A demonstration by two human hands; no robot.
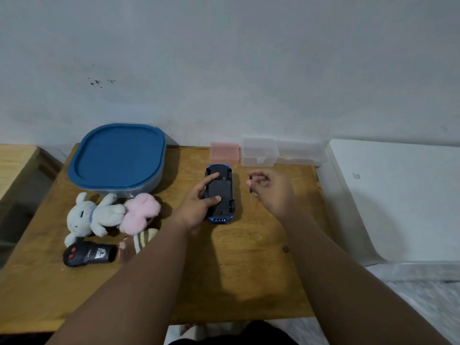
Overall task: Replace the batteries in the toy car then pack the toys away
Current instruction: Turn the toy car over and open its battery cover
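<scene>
Steadying the toy car (220,192) comes first, so I place everything else by it.

Well left of the car sits one tub with a blue lid (117,158). Nearer me on that side lie three soft toys: a white one (92,217), a pink one (142,212) and a striped one (145,239) that I see only in part. One black remote (87,255) lies in front of them.

My left hand (196,205) comes at the car from its left, forefinger and thumb spread apart and pressing flat on the black underside. The car lies belly up near the middle of the table (249,270), nose toward the wall.

I judge it light, hard plastic, stiff but apt to slide on its smooth roof. It is best held by the flanks between the wheels, leaving the battery cover free.

Just behind the car stands one pink block (224,151).

Just right of the car, my right hand (271,190) pinches one thin screwdriver (250,188) between thumb and fingertips, tip pointing down and clear of the car.

Behind and to the right of the car stand two clear plastic cases (260,151), side by side.
</scene>
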